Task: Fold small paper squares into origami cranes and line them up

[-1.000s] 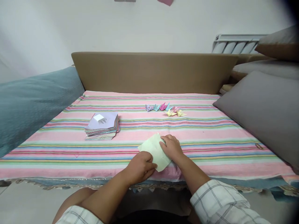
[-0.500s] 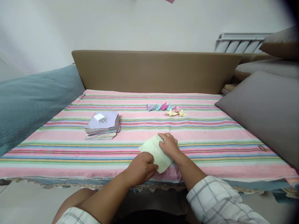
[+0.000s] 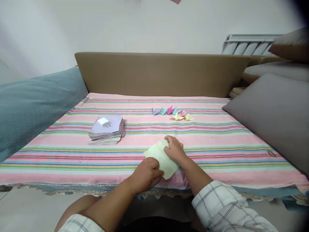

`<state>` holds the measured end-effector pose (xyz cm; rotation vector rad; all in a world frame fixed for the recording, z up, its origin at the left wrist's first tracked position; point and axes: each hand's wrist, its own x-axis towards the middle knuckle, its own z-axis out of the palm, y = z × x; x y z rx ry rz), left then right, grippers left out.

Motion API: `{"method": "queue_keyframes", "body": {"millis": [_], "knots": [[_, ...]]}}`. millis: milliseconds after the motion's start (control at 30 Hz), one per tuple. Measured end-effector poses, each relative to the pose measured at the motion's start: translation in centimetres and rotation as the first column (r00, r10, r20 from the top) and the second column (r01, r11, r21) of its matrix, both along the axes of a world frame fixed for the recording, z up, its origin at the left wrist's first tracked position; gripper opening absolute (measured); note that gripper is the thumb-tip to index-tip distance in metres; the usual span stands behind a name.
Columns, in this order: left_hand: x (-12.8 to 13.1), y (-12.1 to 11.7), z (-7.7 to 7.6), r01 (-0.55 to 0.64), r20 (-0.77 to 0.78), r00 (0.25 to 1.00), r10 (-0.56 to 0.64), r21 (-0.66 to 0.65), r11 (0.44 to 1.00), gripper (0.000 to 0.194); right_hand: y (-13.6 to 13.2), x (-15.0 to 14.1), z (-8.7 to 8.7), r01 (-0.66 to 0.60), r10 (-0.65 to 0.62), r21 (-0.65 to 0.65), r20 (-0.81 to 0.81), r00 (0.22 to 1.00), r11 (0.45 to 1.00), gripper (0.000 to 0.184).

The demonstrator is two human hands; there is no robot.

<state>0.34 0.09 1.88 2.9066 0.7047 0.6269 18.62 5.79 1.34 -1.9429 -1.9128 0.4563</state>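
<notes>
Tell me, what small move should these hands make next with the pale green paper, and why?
Perhaps press gently along the near-left edge of the pale green paper with the left hand, keeping the right hand in place: the left fingers are at the near corner, and the right hand lies over the far-right edge, so it could steady the paper.

The striped sofa cover (image 3: 217, 137) I'm viewing remotely bears pale green paper (image 3: 163, 161) under the left hand (image 3: 146, 174) and right hand (image 3: 175, 150); beyond them sit origami cranes (image 3: 170, 110), leftward a paper stack (image 3: 106, 131), rightward a gray cushion (image 3: 270, 106).
</notes>
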Motion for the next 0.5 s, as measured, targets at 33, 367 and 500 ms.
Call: {"method": "queue_keyframes", "body": {"millis": [33, 367, 500], "knots": [[0.02, 0.01, 0.05, 0.001, 0.000, 1.000, -0.001, 0.002, 1.000, 0.024, -0.04, 0.03, -0.03, 0.003, -0.003, 0.006, -0.003, 1.000, 1.000, 0.049], [0.08, 0.07, 0.03, 0.003, -0.020, 1.000, -0.003, 0.002, 1.000, 0.021, 0.27, -0.12, 0.05, -0.046, 0.049, -0.048, 0.065, 0.997, 0.998, 0.052], [-0.10, 0.19, -0.31, -0.008, -0.024, 1.000, 0.007, -0.032, 0.999, 0.020, 0.55, -0.03, -0.16, -0.051, 0.053, -0.048, 0.041, 0.998, 0.998, 0.054]]}}
